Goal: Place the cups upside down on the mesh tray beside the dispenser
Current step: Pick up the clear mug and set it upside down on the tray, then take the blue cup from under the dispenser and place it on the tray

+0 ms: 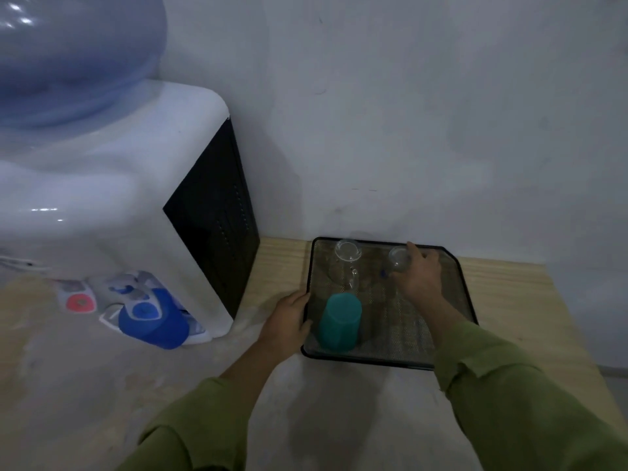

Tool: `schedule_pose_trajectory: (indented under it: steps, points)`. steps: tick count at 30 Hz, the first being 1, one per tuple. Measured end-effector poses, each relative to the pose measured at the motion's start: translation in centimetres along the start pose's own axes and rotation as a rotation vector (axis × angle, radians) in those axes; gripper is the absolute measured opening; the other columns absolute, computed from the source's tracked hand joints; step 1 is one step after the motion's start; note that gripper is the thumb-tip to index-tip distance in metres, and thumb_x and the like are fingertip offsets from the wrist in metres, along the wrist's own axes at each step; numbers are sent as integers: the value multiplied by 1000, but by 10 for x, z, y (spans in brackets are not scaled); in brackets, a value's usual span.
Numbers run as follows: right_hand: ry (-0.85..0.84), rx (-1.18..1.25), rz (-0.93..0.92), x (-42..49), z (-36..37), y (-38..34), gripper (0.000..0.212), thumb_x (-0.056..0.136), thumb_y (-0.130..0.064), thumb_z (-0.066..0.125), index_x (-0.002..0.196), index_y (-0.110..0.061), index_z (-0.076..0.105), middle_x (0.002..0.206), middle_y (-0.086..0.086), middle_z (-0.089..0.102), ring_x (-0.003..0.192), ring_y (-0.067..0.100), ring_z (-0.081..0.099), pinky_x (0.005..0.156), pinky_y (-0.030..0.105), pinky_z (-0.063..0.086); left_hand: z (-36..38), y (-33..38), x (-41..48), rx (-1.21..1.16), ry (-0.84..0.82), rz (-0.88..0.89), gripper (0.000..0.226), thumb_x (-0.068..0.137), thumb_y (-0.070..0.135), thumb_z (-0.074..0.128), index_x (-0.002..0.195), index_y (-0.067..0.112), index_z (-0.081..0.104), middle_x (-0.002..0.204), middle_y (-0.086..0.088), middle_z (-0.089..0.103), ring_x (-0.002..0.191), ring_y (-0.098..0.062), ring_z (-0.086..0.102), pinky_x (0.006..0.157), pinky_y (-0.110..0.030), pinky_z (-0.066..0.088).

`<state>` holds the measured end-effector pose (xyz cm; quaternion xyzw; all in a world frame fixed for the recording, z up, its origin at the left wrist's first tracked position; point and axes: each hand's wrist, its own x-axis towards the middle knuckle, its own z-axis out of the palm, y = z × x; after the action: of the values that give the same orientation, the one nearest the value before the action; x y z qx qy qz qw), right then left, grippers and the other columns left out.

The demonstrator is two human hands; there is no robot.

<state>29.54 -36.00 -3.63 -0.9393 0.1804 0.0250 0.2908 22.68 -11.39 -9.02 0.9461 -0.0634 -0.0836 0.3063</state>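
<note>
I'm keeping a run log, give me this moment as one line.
left hand: gripping mesh tray edge | right hand: on clear cup, far right | teal cup: upside down | clear mug: on tray

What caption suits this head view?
Right hand sets clear glass on mesh tray; left hand steadies it.

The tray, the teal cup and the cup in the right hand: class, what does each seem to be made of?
Tray: black metal mesh by the look, since its weave shows the wood beneath. Teal cup: probably matte plastic, opaque and without glare. Cup in the right hand, the clear cup: glass or clear plastic; which one cannot be told.
</note>
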Motion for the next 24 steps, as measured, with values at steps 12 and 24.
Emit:
schedule_pose_trajectory:
  steps: [12,24]
  points:
    - [387,104,-205,-75,-5,-55,50,87,-18,57,135,-8,43,135,23,39,124,38,34,102,45,37,-21,-20,-84,-182,119,-117,43,89,21,57,130,20,49,135,-1,51,123,-18,49,93,-16,34]
    - [320,28,-513,-173,55,-116,37,78,-11,64,114,-5,59,113,22,57,105,39,50,87,44,43,-79,-107,-159,-441,495,-449,30,84,20,64,113,14,58,114,-5,62,110,-24,58,90,-32,46]
